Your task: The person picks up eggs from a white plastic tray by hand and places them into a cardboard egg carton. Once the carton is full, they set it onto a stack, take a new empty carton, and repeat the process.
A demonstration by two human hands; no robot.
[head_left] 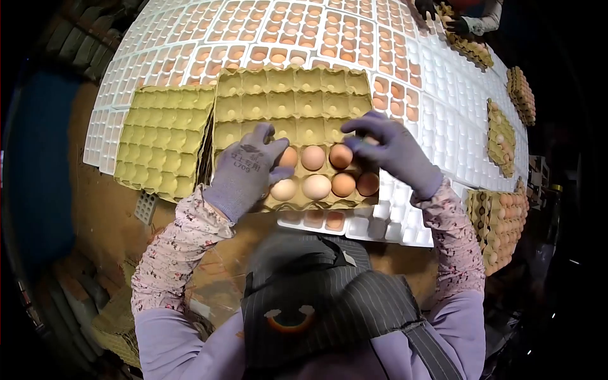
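A yellowish pulp egg tray (291, 101) lies in front of me, its nearest rows holding several eggs. My left hand (246, 166), in a grey-purple glove, is at the tray's left side. Its thumb and fingers are closed around the left side of a brown egg (289, 157). My right hand (387, 142), gloved alike, hovers over the right edge beside a darker brown egg (341, 156). Its fingers are bent but apart, and I see no egg between them. In the nearest row sit a pale egg (316, 187) and a brown egg (367, 184). The palms are hidden.
White plastic trays with eggs (291, 25) cover the table's far side; bare-celled white trays (443, 126) lie at right. A stack of pulp trays (161, 139) stands at left, stacked egg trays (503, 221) at right. Another person's gloved hand (457, 25) works at the far right.
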